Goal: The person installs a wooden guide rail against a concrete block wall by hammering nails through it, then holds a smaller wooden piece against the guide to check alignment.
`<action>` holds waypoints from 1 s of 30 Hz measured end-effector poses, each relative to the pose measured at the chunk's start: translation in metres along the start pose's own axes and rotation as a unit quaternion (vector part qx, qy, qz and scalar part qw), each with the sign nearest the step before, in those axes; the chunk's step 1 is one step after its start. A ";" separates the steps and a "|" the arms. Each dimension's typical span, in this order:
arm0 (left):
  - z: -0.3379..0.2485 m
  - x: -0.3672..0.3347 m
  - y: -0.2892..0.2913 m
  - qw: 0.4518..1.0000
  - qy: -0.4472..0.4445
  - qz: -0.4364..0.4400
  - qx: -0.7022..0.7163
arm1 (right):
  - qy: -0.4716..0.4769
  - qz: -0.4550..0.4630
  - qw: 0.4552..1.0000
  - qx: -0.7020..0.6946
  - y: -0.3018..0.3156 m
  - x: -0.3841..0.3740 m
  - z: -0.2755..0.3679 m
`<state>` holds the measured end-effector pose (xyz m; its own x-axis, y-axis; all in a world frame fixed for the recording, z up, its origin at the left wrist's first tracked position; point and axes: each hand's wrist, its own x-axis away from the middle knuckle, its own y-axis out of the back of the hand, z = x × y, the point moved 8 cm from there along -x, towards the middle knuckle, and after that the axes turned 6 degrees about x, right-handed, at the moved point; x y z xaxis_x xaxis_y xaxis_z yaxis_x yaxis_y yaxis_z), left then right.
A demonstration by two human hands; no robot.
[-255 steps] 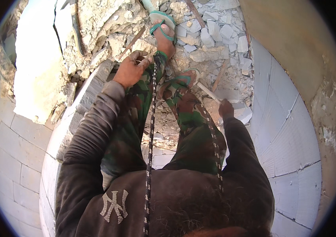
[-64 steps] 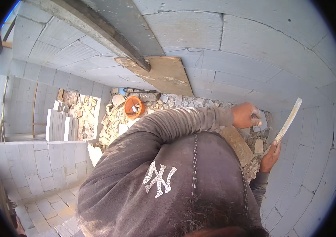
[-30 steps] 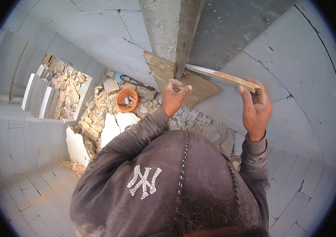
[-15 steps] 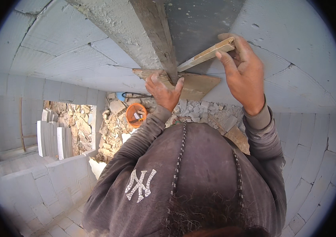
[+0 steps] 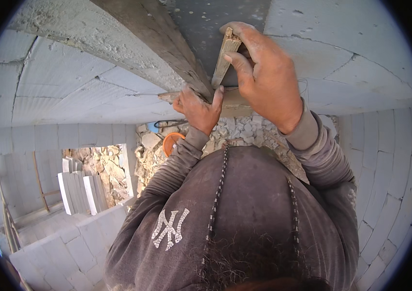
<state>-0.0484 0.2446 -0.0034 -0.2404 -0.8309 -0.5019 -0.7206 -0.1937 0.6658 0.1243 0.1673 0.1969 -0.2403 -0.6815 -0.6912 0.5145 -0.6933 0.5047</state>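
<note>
My right hand point(image 5: 273, 75) pinches a short wooden strip point(image 5: 226, 56) between thumb and fingers near its upper, rough-cut end. The strip slants down to the lower end of a long wooden post point(image 5: 155, 39), close to my left thumb. Around that lower end my left hand point(image 5: 197, 110) is closed, thumb to the right and fingers to the left. A flat wooden board point(image 5: 237, 103) lies across just behind and below; my hands hide most of it. Behind the strip is a dark grey speckled panel point(image 5: 201, 29).
A rough concrete edge point(image 5: 94, 39) runs beside the post. Pale block walls point(image 5: 60, 77) surround me. Below lie broken stones point(image 5: 237, 127) and an orange bucket point(image 5: 171, 141). Stacked white slabs point(image 5: 77, 191) stand at the left beyond a low block wall point(image 5: 80, 242).
My right hand has moved left with the strip, which now stands steeper against the post. My left hand stays at the post's lower end. The view has shifted slightly.
</note>
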 end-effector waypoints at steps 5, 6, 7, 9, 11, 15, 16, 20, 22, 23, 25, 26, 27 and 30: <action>0.000 -0.004 0.002 1.000 0.003 -0.017 0.009 | -0.035 0.031 0.998 -0.042 -0.011 -0.004 0.000; 0.000 -0.005 0.002 1.000 0.009 -0.013 0.012 | -0.028 0.031 0.998 -0.041 -0.014 -0.004 0.001; -0.001 -0.006 0.002 1.000 0.016 -0.009 0.015 | -0.018 0.024 0.999 -0.039 -0.017 -0.003 0.002; -0.001 -0.006 0.001 1.000 0.023 -0.012 0.014 | 0.010 0.014 0.999 -0.035 -0.025 -0.001 0.006; 0.001 -0.006 -0.001 0.999 0.024 -0.024 0.005 | 0.028 -0.001 0.999 -0.041 -0.028 0.000 0.006; -0.001 -0.004 0.000 0.999 0.025 -0.037 0.005 | 0.048 -0.005 0.998 -0.048 -0.031 -0.001 -0.001; -0.003 -0.006 0.003 0.999 0.021 -0.039 0.006 | 0.041 0.001 0.997 -0.059 -0.030 -0.002 -0.002; -0.010 -0.007 0.011 0.998 0.021 -0.058 -0.021 | 0.020 0.029 0.993 -0.112 -0.019 -0.002 -0.013; -0.012 -0.003 0.016 0.996 0.036 -0.071 -0.030 | 0.030 0.013 0.989 -0.142 -0.018 0.000 -0.024; -0.014 -0.003 0.016 0.996 0.040 -0.076 -0.032 | 0.029 0.009 0.983 -0.181 -0.019 -0.001 -0.024; -0.011 -0.004 0.015 0.995 0.055 -0.076 -0.037 | 0.041 0.014 0.986 -0.160 -0.016 -0.002 -0.015; -0.010 -0.003 0.015 0.994 0.063 -0.074 -0.039 | 0.046 0.017 0.988 -0.149 -0.012 -0.001 -0.009; -0.010 -0.003 0.015 0.994 0.064 -0.074 -0.043 | 0.066 -0.001 0.972 -0.223 -0.014 -0.007 -0.012; -0.010 -0.005 0.015 0.994 0.068 -0.065 -0.054 | 0.135 0.004 0.981 -0.139 -0.014 -0.011 -0.004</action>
<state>-0.0519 0.2407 0.0146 -0.0545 -0.8565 -0.5132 -0.6645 -0.3525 0.6589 0.1232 0.1856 0.1951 -0.0283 -0.5732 -0.8189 0.7287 -0.5726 0.3756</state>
